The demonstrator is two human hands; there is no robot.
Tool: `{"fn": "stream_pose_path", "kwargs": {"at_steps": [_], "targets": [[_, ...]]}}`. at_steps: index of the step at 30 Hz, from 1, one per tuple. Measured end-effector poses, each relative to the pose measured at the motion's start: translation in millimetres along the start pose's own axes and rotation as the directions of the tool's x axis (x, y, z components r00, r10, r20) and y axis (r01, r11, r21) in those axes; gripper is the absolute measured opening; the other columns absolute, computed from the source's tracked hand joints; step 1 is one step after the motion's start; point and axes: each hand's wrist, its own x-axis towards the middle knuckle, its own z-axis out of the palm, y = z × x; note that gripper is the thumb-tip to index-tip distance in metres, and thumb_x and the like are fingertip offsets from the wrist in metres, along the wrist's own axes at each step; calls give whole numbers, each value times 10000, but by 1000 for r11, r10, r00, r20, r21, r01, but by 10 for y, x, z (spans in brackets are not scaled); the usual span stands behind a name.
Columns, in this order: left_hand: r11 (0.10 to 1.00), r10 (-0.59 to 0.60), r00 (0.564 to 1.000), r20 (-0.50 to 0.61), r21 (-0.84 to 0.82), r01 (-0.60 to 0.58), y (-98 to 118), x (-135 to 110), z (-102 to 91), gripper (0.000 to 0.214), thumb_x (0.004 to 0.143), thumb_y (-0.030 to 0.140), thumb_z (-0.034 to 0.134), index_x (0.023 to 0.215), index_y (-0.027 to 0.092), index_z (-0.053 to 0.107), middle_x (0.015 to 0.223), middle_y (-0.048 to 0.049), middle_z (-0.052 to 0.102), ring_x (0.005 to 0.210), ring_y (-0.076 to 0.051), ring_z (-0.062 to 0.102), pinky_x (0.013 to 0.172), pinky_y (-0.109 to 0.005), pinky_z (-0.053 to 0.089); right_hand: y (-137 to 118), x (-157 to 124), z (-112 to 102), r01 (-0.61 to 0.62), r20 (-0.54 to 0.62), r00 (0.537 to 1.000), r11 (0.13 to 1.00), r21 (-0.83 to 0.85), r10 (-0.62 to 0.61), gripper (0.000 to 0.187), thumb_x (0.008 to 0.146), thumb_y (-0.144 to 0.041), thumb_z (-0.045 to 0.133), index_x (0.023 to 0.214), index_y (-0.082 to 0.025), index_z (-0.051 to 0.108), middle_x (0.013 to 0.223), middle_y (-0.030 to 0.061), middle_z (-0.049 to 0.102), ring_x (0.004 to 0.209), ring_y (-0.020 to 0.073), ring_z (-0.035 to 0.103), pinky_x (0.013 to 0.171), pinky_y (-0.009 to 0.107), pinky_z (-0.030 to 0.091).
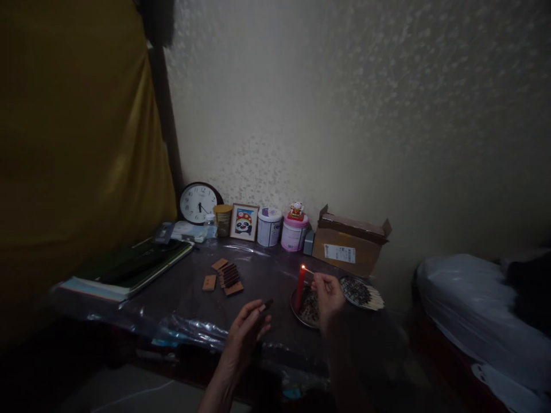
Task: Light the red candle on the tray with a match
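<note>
A lit red candle stands upright in a round metal dish on the dark table. My right hand pinches a thin matchstick whose tip touches the flame. My left hand is closed on a small dark matchbox, held above the table's front edge. A second plate to the right holds many pale sticks.
Small brown matchboxes lie mid-table. Along the wall stand a clock, a framed picture, tins, a pink jar and a cardboard box. Books sit left; a plastic-covered bundle lies right.
</note>
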Motion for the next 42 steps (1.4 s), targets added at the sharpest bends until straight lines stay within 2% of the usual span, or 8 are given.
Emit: {"fn": "stream_pose_path", "kwargs": {"at_steps": [11,20,42], "targets": [[1000,-2,1000,-15,-5,2,19,-13,28,267,668,342,703,902,219,659,934,-54,688,810,-192,637,773,-335,466,9,4,0,2,4,1000,1000,-11,-2,279,605,-422,686,666,-166,593,562,-25,606,509,133,588,523,262,484],[1000,6,1000,3,-10,-6,15,-8,19,259,691,332,685,920,214,652,993,-64,669,826,-198,632,788,-350,470,6,-11,5,16,27,1000,1000,-15,-15,264,631,-414,680,684,-167,604,588,-23,614,537,133,599,546,258,486],[1000,1,1000,-21,-1,-1,25,-23,42,260,670,339,698,900,224,660,969,-50,674,807,-192,634,787,-349,465,-53,-7,33,0,17,1000,1000,4,0,270,611,-420,683,664,-173,587,577,-27,597,526,131,582,536,262,484]]}}
